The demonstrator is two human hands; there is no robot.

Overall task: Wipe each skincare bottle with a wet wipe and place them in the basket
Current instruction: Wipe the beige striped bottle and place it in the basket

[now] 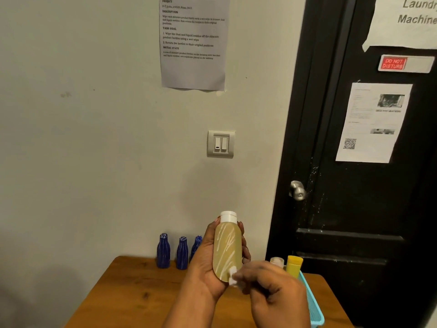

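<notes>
Lowest and closest, at about five o'clock in the view, the right hand (272,292) appears blurred, its grip curled and pinching a small white wet wipe (233,278) that touches the bottom end of the tan bottle (227,247). At eleven o'clock from it the left hand (208,263) holds that bottle upright in the air above the desk (132,292), its grip wrapped round the body from behind, fingertips showing along the bottle's right edge. Pale streaks cross the bottle's front, and its white cap (228,216) points to twelve o'clock. At nine o'clock of the held bottle, three dark blue bottles (163,250) stand in a row at the back of the desk, close to the wall (94,138); the rightmost is partly hidden behind the left hand. At three o'clock of the right hand a light blue basket (312,301) sits at the desk's right edge, and a yellow-topped bottle (294,266) and a pale-capped bottle (277,261) rise at its far end; whether both stand inside it I cannot tell. Toward twelve o'clock the wall carries a light switch (220,144) and a printed sheet (192,43). From one to four o'clock stands a black door (354,197) with a metal knob (297,190), a red sign (393,63) and taped papers (371,121).
</notes>
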